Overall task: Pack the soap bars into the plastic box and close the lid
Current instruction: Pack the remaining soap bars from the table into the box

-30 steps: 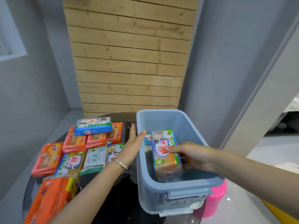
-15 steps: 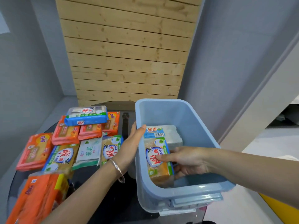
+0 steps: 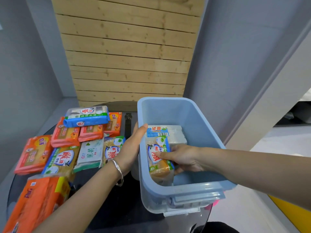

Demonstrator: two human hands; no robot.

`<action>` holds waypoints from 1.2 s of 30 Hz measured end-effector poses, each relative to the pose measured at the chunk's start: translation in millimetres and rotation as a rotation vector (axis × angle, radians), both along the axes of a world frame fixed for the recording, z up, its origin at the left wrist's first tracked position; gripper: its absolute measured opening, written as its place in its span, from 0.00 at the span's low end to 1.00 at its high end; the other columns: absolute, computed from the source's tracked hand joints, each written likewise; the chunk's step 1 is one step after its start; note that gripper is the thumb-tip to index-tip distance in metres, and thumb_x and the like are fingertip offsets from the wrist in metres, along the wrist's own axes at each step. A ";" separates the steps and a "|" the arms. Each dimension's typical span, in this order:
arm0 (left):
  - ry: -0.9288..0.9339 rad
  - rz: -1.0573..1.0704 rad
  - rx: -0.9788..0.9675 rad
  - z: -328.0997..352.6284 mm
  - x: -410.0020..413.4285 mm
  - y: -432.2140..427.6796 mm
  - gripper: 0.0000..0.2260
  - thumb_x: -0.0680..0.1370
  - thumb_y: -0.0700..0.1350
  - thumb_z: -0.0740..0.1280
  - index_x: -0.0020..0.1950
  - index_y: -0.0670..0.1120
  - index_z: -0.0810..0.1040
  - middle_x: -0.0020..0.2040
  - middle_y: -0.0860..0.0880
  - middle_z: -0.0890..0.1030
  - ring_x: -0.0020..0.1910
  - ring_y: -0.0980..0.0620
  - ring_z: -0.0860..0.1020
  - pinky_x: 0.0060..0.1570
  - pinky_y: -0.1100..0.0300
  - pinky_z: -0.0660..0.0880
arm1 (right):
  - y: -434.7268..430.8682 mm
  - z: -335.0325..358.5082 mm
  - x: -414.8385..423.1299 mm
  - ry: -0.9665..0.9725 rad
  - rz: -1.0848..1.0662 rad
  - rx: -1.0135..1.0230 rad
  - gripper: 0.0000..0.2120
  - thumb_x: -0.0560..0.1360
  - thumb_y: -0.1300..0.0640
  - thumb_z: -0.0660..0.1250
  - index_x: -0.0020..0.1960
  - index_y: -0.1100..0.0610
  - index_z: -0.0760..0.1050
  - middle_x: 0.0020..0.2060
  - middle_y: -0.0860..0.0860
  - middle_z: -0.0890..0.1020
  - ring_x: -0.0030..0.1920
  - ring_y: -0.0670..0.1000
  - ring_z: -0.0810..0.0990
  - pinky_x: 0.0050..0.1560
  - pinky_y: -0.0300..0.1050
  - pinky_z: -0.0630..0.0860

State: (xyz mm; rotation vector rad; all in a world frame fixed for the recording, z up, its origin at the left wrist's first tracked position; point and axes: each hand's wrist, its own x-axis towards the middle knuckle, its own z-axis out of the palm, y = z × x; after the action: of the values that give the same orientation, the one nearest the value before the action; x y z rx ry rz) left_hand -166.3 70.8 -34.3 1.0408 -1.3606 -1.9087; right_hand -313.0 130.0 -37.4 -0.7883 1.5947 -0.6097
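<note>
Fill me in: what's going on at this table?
A person is packing soap bars into a blue plastic box. The right hand is inside the box and grips a green-and-yellow wrapped bar close to the box's left wall. The left hand rests against that wall from outside, thumb on the rim. A white bar already lies in the box behind it. The other bars lie on the black table, not yet packed. The box has no lid on.

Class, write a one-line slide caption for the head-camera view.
The right hand holds a green-label soap bar inside the blue plastic box; the left hand rests against its rim.
</note>
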 end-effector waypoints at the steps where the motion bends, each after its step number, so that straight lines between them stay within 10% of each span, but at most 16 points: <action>1: 0.002 0.005 -0.011 1.2 0.5 0.6 0.19 0.78 0.56 0.58 0.66 0.52 0.70 0.53 0.44 0.83 0.49 0.46 0.83 0.52 0.48 0.79 | 0.8 1.0 0.0 0.002 0.012 0.005 0.03 0.76 0.53 0.67 0.47 0.52 0.76 0.42 0.49 0.82 0.42 0.49 0.81 0.50 0.51 0.78; 7: -0.049 0.048 -0.147 13.4 5.1 6.7 0.18 0.79 0.54 0.58 0.68 0.53 0.69 0.51 0.50 0.82 0.50 0.50 0.81 0.55 0.49 0.77 | 5.1 6.9 -1.3 -0.001 0.076 0.052 0.08 0.76 0.54 0.66 0.55 0.53 0.75 0.49 0.52 0.82 0.48 0.51 0.80 0.57 0.54 0.77; 11: -0.108 0.086 -0.253 28.3 14.9 21.1 0.22 0.80 0.49 0.58 0.73 0.48 0.63 0.66 0.52 0.73 0.57 0.55 0.76 0.53 0.68 0.74 | 12.1 19.6 -3.4 0.002 0.101 0.063 0.18 0.78 0.56 0.64 0.66 0.58 0.71 0.55 0.54 0.79 0.48 0.49 0.80 0.56 0.47 0.77; 15: -0.188 0.148 -0.349 30.2 51.9 25.4 0.24 0.79 0.46 0.59 0.75 0.46 0.60 0.74 0.48 0.65 0.71 0.52 0.65 0.69 0.57 0.62 | 23.3 49.7 -5.8 0.051 0.031 -0.093 0.11 0.78 0.56 0.63 0.58 0.58 0.74 0.52 0.53 0.81 0.49 0.49 0.80 0.59 0.44 0.76; 20: -0.310 0.203 -0.481 32.1 114.1 25.3 0.23 0.78 0.46 0.62 0.73 0.47 0.63 0.69 0.52 0.70 0.65 0.57 0.69 0.63 0.62 0.64 | 35.6 101.4 34.2 -0.005 -0.066 -0.452 0.23 0.77 0.54 0.65 0.70 0.59 0.68 0.63 0.52 0.77 0.63 0.48 0.76 0.65 0.41 0.72; 26: -0.657 0.262 -0.636 13.0 188.8 34.8 0.23 0.77 0.44 0.64 0.71 0.43 0.66 0.71 0.47 0.69 0.68 0.54 0.67 0.63 0.64 0.61 | 35.6 80.7 136.0 -0.162 0.147 -0.386 0.19 0.77 0.54 0.65 0.65 0.60 0.73 0.63 0.53 0.78 0.64 0.49 0.76 0.66 0.44 0.72; 36: -0.679 0.222 -0.157 -25.8 242.1 59.1 0.23 0.79 0.55 0.56 0.70 0.43 0.66 0.69 0.45 0.72 0.66 0.46 0.72 0.65 0.58 0.67 | 19.0 -10.4 227.8 -0.163 0.155 -0.107 0.25 0.73 0.48 0.69 0.65 0.60 0.73 0.66 0.52 0.76 0.69 0.52 0.70 0.67 0.48 0.67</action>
State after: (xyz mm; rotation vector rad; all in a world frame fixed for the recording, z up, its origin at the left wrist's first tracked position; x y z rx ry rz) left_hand 75.8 129.8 -60.1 1.7673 -1.6226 -1.3030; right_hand -85.2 149.0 -47.8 -0.9090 1.3481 -0.6339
